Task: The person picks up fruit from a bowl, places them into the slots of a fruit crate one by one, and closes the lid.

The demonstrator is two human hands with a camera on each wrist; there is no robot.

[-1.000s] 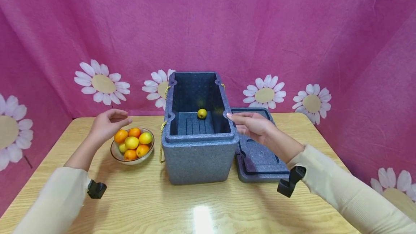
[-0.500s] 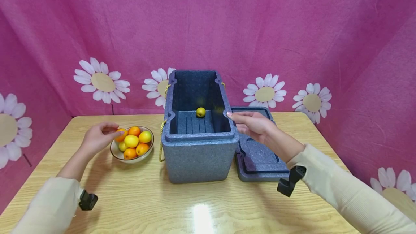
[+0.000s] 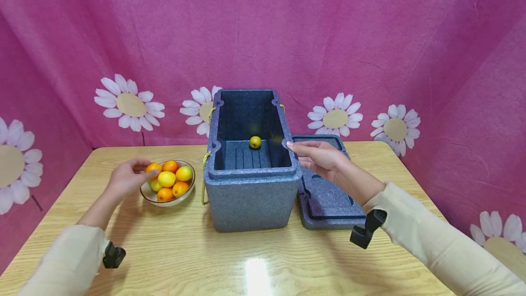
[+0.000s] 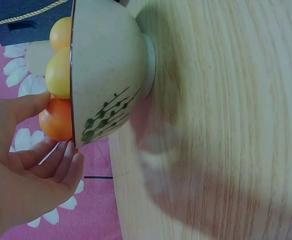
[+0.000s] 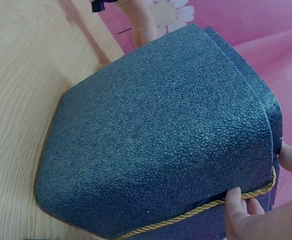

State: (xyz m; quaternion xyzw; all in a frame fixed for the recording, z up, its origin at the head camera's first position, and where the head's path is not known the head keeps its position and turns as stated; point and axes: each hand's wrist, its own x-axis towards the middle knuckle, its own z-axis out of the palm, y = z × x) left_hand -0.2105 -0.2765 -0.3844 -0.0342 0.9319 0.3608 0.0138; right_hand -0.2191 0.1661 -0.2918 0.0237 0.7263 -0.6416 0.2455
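My left hand (image 3: 127, 179) is at the left side of a patterned bowl (image 3: 177, 200), its thumb and fingers pinching an orange (image 4: 56, 119) at the rim. Several orange and yellow fruits fill the bowl, among them a lemon (image 3: 166, 179). My right hand (image 3: 322, 156) grips the right rim of a dark grey foam box (image 3: 250, 207), thumb over the edge and fingers along the outer side by the yellow rope (image 5: 190, 213). Inside the lidless box, a yellow round fruit (image 3: 255, 142) lies on the ribbed floor.
The grey lid (image 3: 333, 195) lies flat on the wooden table (image 3: 185, 259), just right of the box. Behind the table hangs a pink curtain (image 3: 246, 26) with daisies. A rope handle (image 3: 204, 182) hangs on the box's left side, between it and the bowl.
My left hand has come down from above the bowl to its left rim and closed around the orange there. The right hand has stayed at the box rim.
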